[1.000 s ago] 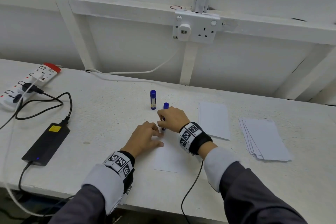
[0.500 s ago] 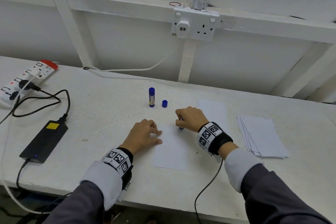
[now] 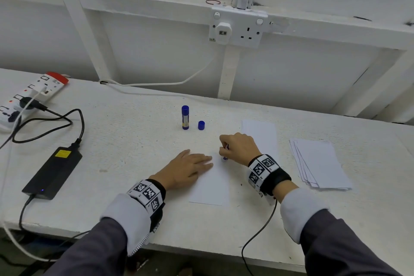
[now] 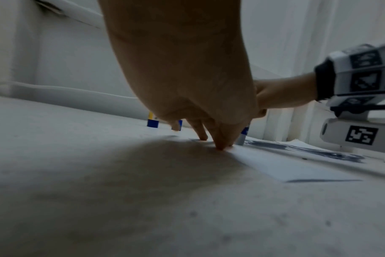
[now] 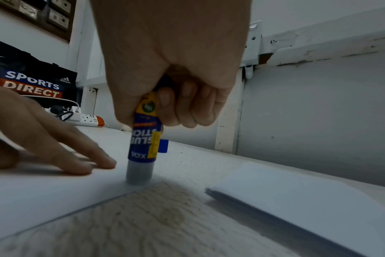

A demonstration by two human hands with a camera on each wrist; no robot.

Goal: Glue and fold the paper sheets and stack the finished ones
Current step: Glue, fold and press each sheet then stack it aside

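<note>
A white paper sheet [image 3: 210, 186] lies flat on the white table [image 3: 125, 152] in front of me. My left hand [image 3: 190, 167] rests flat on the sheet's left edge with straight fingers [image 5: 77, 156]. My right hand [image 3: 240, 148] grips an uncapped blue glue stick [image 5: 144, 144] upright, its tip pressed onto the sheet's far right part. The stick's blue cap [image 3: 201, 125] stands on the table beyond the sheet, beside a second, capped glue stick [image 3: 185, 117]. A folded sheet [image 3: 259, 134] lies behind my right hand. A stack of plain sheets [image 3: 320, 163] sits at the right.
A black power adapter [image 3: 52, 172] with cables lies at the left, and a white extension strip [image 3: 29, 98] sits at the far left. A wall socket [image 3: 237, 29] hangs above the table's back edge. A black cable [image 3: 257, 235] runs from my right wrist over the front edge.
My right hand has drawn the glue stick rightward across the sheet's far end. My left hand's fingers have flattened out on the sheet.
</note>
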